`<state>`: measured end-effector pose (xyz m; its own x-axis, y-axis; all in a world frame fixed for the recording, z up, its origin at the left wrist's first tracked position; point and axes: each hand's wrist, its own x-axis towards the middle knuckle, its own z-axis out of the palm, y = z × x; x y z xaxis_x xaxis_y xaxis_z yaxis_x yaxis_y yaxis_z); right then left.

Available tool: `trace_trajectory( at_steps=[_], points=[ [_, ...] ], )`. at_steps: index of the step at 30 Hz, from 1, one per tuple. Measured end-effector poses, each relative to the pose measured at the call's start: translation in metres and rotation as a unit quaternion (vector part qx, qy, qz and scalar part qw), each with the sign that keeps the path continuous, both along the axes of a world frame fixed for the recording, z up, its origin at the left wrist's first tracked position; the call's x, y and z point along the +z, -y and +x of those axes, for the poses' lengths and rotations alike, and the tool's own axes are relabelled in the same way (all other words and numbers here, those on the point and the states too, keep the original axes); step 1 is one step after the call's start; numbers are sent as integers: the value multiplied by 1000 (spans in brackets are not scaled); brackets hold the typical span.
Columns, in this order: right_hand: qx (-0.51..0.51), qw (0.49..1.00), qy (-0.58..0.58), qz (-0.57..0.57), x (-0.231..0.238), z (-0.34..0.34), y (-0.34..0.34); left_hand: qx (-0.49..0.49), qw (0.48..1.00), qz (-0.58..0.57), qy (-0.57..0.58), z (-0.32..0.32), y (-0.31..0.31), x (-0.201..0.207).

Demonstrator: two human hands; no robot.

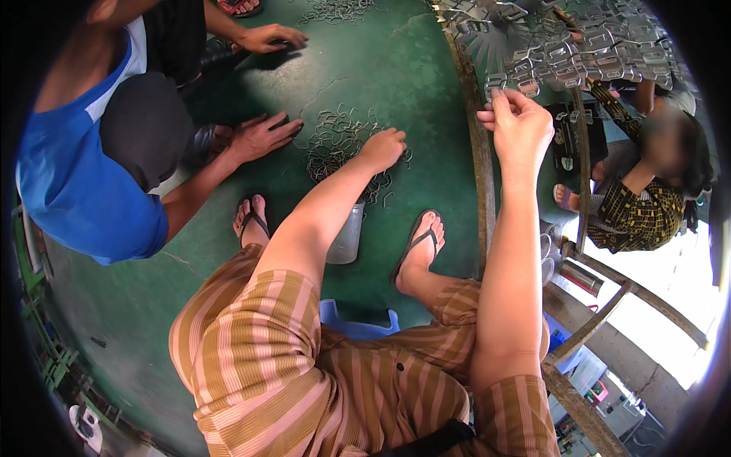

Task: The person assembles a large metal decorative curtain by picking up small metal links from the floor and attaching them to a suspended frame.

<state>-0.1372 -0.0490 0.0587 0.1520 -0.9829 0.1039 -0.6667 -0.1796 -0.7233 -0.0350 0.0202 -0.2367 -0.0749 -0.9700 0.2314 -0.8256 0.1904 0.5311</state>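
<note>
My right hand [519,129] is raised at the rack on the right. Its fingertips are pinched at the lower end of a flat metal buckle [496,79] at the edge of the hanging rows. Many similar silver buckles [601,57] dangle there, linked in strings. Low over the floor, my left hand [383,149] is closed, with its fingers curled inward; whatever they hold is hidden. Beside and partly under it lies a heap of bent metal wire hooks [335,145]. A grey bucket [346,236] stands below my left wrist, partly covered by my forearm.
At left, a person in a blue top [91,190] reaches a hand [263,139] toward the heap. Another person's hand [272,38] hovers beyond. More hooks [339,9] lie farther off. Rusty rack bars [476,145] run along the right; a person [640,190] sits behind them.
</note>
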Motion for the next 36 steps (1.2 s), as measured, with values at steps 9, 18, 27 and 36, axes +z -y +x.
trace_trajectory(
  at_steps=[9, 18, 27, 36],
  points=[
    [-2, 997, 67, 27, -1, -6, 0, 316, 943, -48, -94, 54, -6, -10],
    [3, 998, 53, 33, -2, -1, 2, 421, 901, -12, -102, 122, -51, -11],
    [-4, 998, 62, 31, -3, 0, 0, 469, 876, 47, -101, 122, -53, -31],
    [5, 995, 87, 40, -6, -2, 4, 412, 907, 48, -67, 119, -39, -29]
  ],
)
